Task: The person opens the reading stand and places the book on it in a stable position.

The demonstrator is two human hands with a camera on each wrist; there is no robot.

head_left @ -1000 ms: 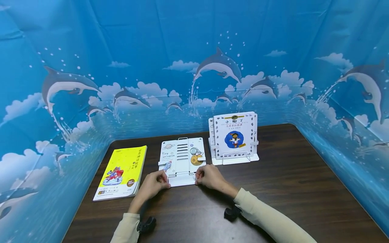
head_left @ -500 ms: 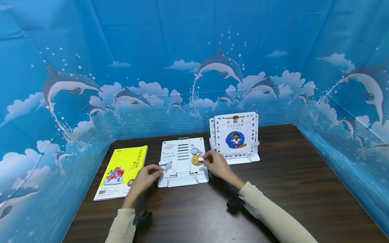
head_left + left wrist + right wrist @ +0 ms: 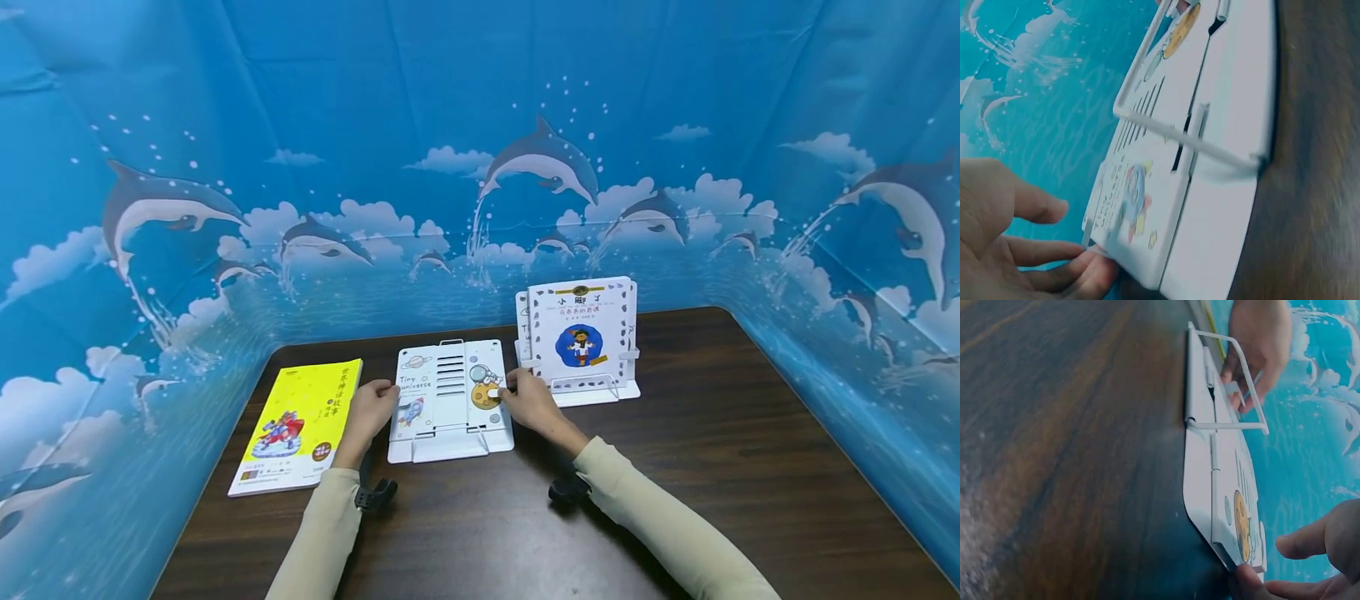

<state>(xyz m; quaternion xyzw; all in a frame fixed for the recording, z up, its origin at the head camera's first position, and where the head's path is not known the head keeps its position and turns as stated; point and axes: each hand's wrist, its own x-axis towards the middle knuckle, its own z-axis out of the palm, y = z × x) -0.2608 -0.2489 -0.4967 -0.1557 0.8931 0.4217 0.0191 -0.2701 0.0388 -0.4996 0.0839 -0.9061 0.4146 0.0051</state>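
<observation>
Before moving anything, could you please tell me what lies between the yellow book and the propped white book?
In the head view, the Tiny universe stand lies there, left hand and right hand at its edges.

There are two hands: one left hand (image 3: 367, 417) and one right hand (image 3: 531, 402). Each arm has one sleeve, two in all, and one black wrist device, also two.

Two book stands are present: one flat stand (image 3: 448, 417) between the left fingers (image 3: 1100, 272) and the right fingers (image 3: 1250, 581), and one upright stand (image 3: 522, 325) beyond the right fingers. Each carries one wire loop, so two loops.

Books number two: one yellow book (image 3: 300, 417) to the left of the left fingers, and one white book (image 3: 543, 342) on the upright stand, beyond the right fingers.

One table (image 3: 712, 417) lies beneath the fingers; one backdrop (image 3: 450, 83) hangs past them.
</observation>
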